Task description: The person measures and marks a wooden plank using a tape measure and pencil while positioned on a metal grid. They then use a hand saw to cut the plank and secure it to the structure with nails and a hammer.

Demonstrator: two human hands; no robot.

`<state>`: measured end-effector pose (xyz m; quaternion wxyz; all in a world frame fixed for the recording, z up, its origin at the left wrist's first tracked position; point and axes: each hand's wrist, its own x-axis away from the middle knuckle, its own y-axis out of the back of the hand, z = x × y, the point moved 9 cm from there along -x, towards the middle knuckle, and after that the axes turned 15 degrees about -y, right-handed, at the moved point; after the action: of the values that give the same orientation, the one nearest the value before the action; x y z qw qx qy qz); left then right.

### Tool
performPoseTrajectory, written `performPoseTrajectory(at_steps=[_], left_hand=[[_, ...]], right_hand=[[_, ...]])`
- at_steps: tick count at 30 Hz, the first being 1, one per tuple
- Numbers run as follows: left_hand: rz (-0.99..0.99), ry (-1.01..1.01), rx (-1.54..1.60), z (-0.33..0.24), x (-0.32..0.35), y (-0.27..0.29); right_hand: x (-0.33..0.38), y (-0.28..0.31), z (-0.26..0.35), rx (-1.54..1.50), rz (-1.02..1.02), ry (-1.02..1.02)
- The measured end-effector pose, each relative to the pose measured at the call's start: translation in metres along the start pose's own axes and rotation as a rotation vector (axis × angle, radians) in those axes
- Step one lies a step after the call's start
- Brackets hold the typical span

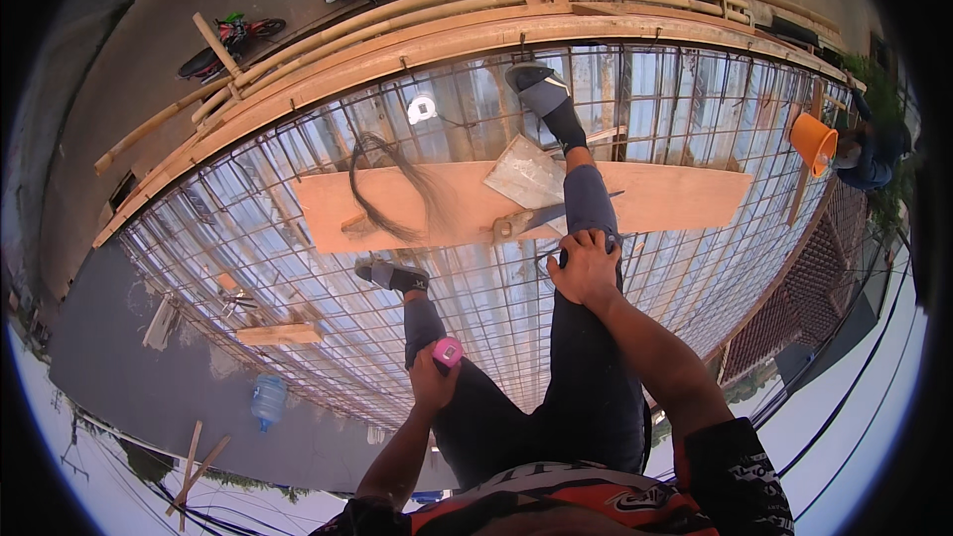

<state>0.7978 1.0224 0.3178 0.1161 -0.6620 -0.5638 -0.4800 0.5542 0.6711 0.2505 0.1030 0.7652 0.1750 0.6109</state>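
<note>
A small pink object (448, 351), perhaps a tape measure, sits in the left hand (433, 380), fingers curled tight around it above the left thigh. The right hand (586, 268) rests on the right knee, closed around a dark-handled tool (558, 258) whose kind I cannot tell. Beneath lies a rebar grid (298, 268), with a plywood board (675, 201) across it bearing a bundle of tie wire (392, 189).

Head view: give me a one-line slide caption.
Seated on a rebar mesh, left hand holds a pink object; right hand rests on the knee.
</note>
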Motion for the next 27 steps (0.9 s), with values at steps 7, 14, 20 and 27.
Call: performPoseTrajectory(at_steps=[7,14,20,27], left_hand=[[-0.066,0.291,0.16,0.045,-0.024,-0.015],[-0.131,0.319,0.234,0.064,-0.011,-0.063],[-0.089,0.379,0.328,0.083,0.003,-0.079],[-0.073,0.377,0.341,0.078,0.004,-0.08]], right_hand=[[-0.004,-0.011,0.003,0.096,-0.11,0.061],[-0.005,-0.024,0.012,0.246,-0.064,0.007],[-0.001,-0.033,0.018,0.271,-0.124,0.025],[0.0,-0.036,0.018,0.276,-0.122,0.008]])
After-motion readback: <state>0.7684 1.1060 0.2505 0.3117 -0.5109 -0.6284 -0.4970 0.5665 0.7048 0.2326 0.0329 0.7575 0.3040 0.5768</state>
